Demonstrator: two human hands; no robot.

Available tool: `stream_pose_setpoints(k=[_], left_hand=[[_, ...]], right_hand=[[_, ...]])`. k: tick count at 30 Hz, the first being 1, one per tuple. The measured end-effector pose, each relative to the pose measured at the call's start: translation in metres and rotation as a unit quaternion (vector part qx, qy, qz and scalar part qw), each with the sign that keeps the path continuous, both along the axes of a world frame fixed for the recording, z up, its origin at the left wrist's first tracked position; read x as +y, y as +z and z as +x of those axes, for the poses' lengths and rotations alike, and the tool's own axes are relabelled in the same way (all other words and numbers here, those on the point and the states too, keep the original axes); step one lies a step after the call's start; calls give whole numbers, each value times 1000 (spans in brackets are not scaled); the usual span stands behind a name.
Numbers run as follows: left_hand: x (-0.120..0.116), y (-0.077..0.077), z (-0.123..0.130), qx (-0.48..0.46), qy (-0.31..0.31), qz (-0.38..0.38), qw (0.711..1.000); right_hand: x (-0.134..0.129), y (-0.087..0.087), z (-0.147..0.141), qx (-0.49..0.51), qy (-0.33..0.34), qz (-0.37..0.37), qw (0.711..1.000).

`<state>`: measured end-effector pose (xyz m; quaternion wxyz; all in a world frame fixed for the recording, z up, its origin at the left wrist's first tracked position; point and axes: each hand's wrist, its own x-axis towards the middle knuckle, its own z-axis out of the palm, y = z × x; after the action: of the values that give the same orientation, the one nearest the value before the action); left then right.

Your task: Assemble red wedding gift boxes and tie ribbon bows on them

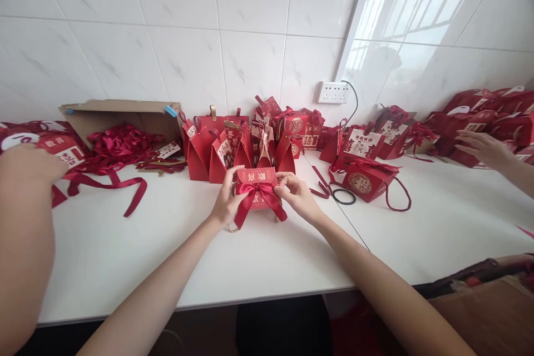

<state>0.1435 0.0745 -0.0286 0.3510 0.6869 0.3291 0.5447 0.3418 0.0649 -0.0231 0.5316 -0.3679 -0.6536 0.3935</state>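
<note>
Box (255,176) is dead center at the white table (104,256), just in front of the red bags (198,156). Far left there's a carton (120,104) of loose ribbon (120,147). Left hand (227,197) grips the box's side, thumb on the bow (259,192); right hand (298,194) pinches the bow's right loop. I'd hold the left steady and ease both loops out evenly, gently, since shiny ribbon probably slips and card could dent. Black ring (344,196) lies further right.

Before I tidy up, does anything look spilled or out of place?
Yes: ribbons spill from the carton at left, one strand trailing across the table. A black ring lies loose beside a red box, odd among the red things.
</note>
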Motion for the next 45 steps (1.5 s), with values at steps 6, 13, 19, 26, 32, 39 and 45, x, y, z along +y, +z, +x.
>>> stream_pose_setpoints(k=[6,13,19,26,32,39,45], left_hand=[[-1,3,5,2,111,-16,994],[-3,1,3,29,25,20,999],[-5,5,3,112,102,117,982],[-7,9,5,141,108,128,976],[-6,10,7,123,118,125,977],[-11,11,11,111,120,103,981],[-11,10,16,98,134,100,981]], right_hand=[[0,-2,0,-11,3,19,1000],[-2,-2,-1,-15,-1,26,1000],[-2,-3,-3,-27,-1,38,999],[-8,-9,-6,-90,-121,223,963],[-21,-19,-16,-384,-27,538,750],[-22,-20,-29,-366,-85,539,754],[-30,-23,-40,-371,-61,525,763]])
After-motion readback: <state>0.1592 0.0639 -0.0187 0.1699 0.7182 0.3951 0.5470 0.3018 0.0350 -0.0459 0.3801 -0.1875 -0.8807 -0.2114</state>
